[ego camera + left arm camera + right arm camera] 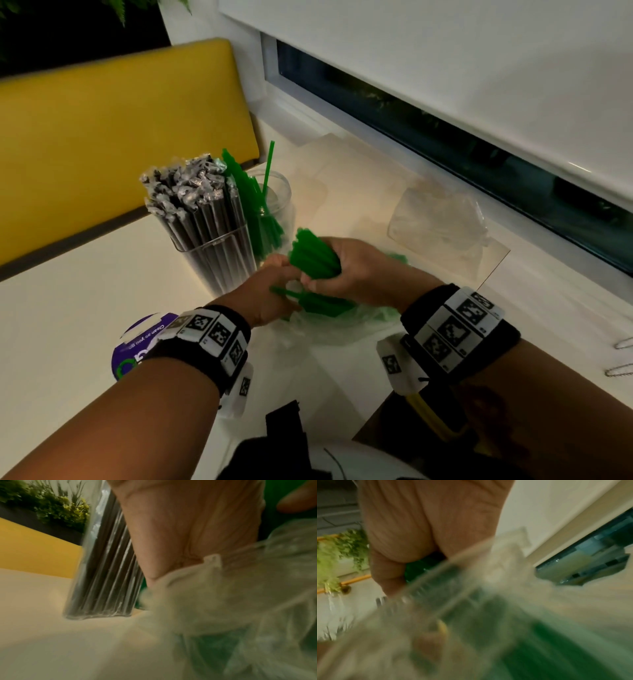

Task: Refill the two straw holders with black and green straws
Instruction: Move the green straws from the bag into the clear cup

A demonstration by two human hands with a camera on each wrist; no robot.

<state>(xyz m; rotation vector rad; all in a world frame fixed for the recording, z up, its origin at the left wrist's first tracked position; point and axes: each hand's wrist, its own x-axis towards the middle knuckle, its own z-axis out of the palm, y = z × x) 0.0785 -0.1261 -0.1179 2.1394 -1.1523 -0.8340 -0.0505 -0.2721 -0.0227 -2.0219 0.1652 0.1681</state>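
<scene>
Two clear holders stand on the table. The near one (219, 253) is packed with wrapped black straws (191, 192); it also shows in the left wrist view as the black-straw holder (102, 574). Behind it, the second holder (274, 205) has some green straws (246, 192). My right hand (346, 270) grips a bundle of green straws (313, 255), lifted out of a thin plastic bag (329, 322). My left hand (270, 294) touches more green straws (315, 303) at the bag's mouth; its grip is hidden. The bag (231, 608) is blurred in both wrist views.
An empty clear plastic bag (442, 222) lies at the back right by the window sill. A purple round sticker (137, 346) lies on the table at the left. A yellow seat back (102, 137) stands behind the table.
</scene>
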